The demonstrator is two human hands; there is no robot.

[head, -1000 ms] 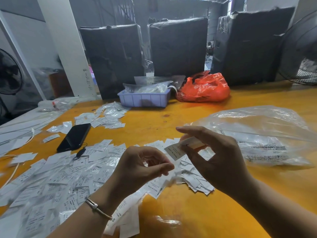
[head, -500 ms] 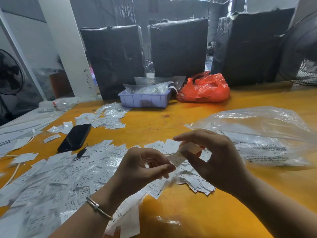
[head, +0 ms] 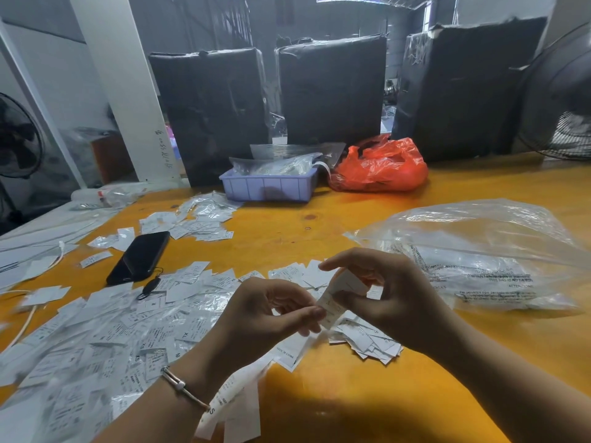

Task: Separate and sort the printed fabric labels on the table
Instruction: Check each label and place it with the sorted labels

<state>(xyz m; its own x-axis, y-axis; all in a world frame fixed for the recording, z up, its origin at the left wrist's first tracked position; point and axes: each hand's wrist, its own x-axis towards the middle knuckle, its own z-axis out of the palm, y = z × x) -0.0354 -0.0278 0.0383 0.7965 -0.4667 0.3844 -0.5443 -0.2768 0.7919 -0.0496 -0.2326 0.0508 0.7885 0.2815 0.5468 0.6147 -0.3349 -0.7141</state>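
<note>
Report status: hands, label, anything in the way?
Both hands up over the table. Left hand and right hand pinch one label between them. Loose labels below; nothing blocking.

White labels (head: 105, 330), orange table (head: 319, 394), red bag (head: 380, 167).

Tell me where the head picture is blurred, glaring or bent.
Head view: the labels at the left edge are smeared by blur, while print on the clear bag is partly readable; light glares off that bag's top and off the orange table near the bottom; the white pillar leans from wide-angle distortion; the black bundles behind sit in dim light.
</note>
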